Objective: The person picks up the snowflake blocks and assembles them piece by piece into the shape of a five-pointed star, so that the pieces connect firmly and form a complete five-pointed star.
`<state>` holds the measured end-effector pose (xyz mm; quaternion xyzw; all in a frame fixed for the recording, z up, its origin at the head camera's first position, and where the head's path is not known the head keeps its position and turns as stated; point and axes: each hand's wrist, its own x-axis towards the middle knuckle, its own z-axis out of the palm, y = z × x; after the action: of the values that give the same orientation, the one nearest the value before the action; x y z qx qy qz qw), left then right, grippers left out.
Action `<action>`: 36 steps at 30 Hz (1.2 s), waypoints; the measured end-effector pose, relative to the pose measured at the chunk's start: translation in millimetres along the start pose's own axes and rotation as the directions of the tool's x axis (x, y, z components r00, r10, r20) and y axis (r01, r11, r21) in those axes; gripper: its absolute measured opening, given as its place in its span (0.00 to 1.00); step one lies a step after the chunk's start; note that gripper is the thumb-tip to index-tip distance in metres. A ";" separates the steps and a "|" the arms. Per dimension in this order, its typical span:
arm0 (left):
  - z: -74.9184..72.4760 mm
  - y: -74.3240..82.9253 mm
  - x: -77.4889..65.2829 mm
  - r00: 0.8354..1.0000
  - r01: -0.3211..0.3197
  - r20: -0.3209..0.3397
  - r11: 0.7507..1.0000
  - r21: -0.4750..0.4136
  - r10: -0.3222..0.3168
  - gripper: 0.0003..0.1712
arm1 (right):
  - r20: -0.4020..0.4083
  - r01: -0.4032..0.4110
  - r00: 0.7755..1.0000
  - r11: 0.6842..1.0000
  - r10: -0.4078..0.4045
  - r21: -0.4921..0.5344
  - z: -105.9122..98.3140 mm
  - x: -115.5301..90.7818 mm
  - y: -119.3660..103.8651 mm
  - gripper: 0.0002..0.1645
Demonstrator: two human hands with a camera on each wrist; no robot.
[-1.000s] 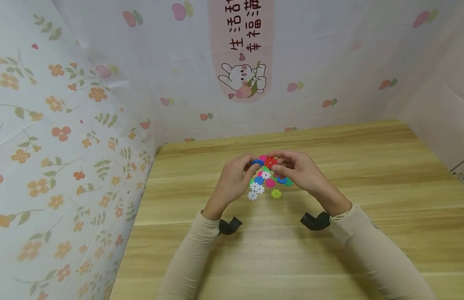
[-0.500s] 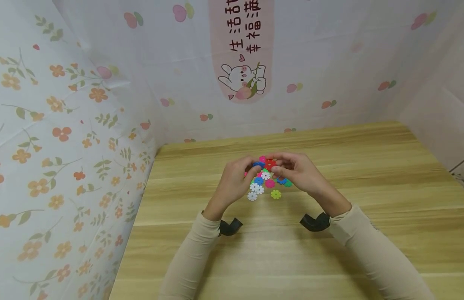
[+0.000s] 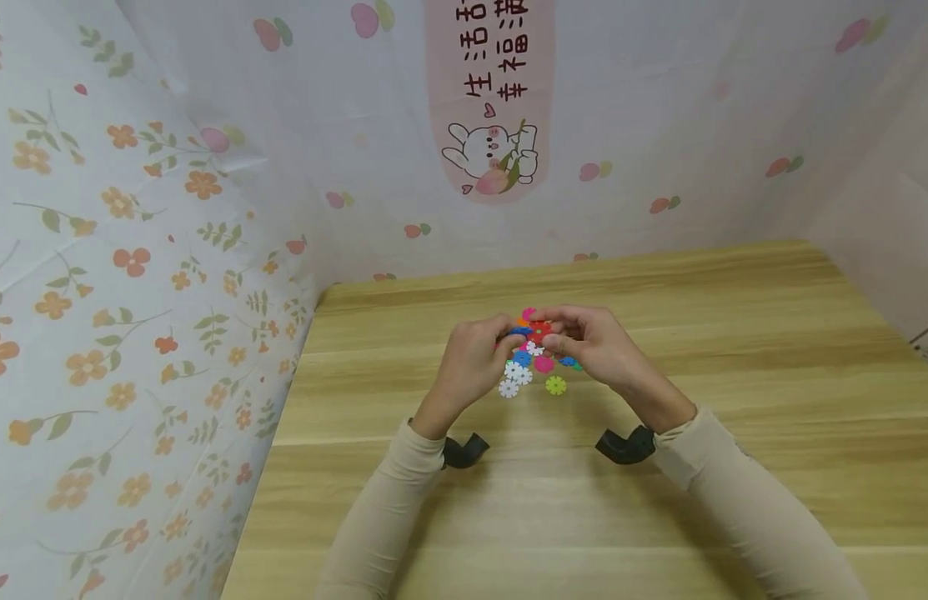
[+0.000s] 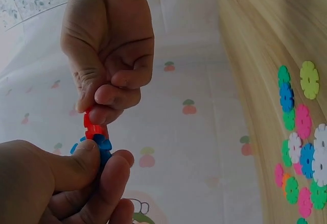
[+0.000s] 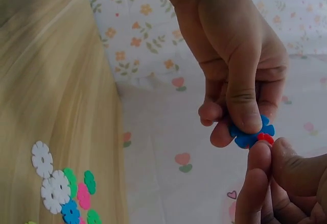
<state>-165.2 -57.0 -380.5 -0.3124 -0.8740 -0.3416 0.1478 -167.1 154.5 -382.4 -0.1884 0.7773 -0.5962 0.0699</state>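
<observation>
- 1 blue notched disc (image 4: 104, 151) is pinched by the left hand (image 3: 471, 362)
- 1 red disc (image 3: 539, 332) is pinched by the right hand (image 3: 604, 348), blue one touched
- loose discs (image 4: 303, 122) are kinda scattered on the table (image 3: 539, 517)

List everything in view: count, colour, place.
Held red disc: one, red, touching the held blue disc
Held blue disc: one, blue, raised off the table
Loose discs: many, overlapping, exact count unclear; white, pink, green, blue, orange, yellow; on the table
Table: one, wood-grain, beneath the hands
Printed sheets: at least two, pale, behind and left
Black brackets: two, black, one per wrist
Sleeves: two, beige, forearms
Left hand: one, bare, pinching blue
Right hand: one, bare, pinching red
</observation>
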 end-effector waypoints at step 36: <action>12.1 -13.5 -7.3 0.998 -0.014 -0.067 0.989 -0.148 0.004 0.05 | 0.091 -0.015 0.996 1.000 0.015 0.003 -25.2 2.8 26.2 0.26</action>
<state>-168.9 -59.6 -399.6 -0.3149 -0.8393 -0.4154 0.1546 -183.6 181.9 -400.0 -0.2091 0.7736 -0.5880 0.1099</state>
